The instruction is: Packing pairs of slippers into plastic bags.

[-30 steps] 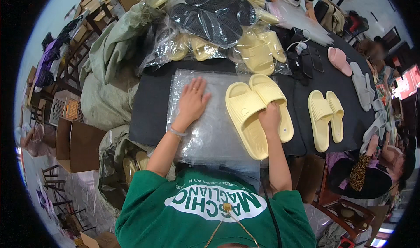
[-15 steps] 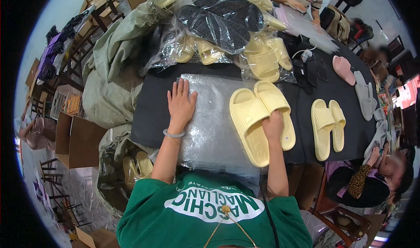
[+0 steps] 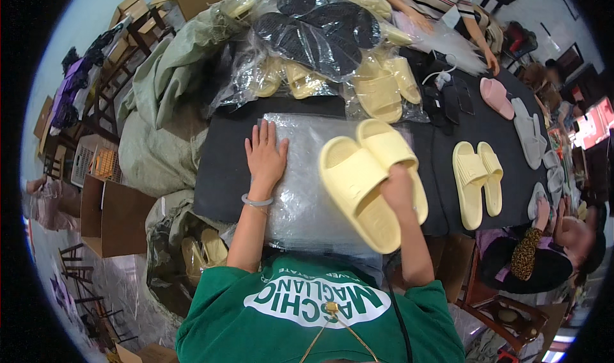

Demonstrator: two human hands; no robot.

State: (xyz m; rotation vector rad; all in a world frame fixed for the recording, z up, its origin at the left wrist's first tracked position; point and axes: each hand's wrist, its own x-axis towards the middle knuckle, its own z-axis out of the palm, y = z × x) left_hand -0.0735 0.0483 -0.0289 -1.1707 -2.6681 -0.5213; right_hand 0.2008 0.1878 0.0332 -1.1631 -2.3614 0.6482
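Observation:
A pair of pale yellow slide sandals [image 3: 348, 174] is gripped by my right hand [image 3: 398, 189], whose fingers go in between the two straps. The pair is tilted and held over the right part of a stack of clear plastic bags [image 3: 297, 190]. Flat on the left edge of that stack lies my left hand [image 3: 265, 157], fingers stretched out and holding nothing. Another pair of yellow slide sandals [image 3: 471, 187] rests on the black tabletop [image 3: 220, 152] to the right.
Bagged black sandals [image 3: 320, 33] and bagged yellow sandals [image 3: 377, 91] are heaped at the back. Pink [image 3: 497, 99] and grey sandals [image 3: 529, 133] line the right edge. Green sacks [image 3: 163, 145] stand left. Across the table, a person's hand [image 3: 491, 62] is near a plastic pile.
My right hand has moved the sandals slightly left and toward me. My left hand stays flat on the bags. The person across the table has reached an arm out over the tabletop.

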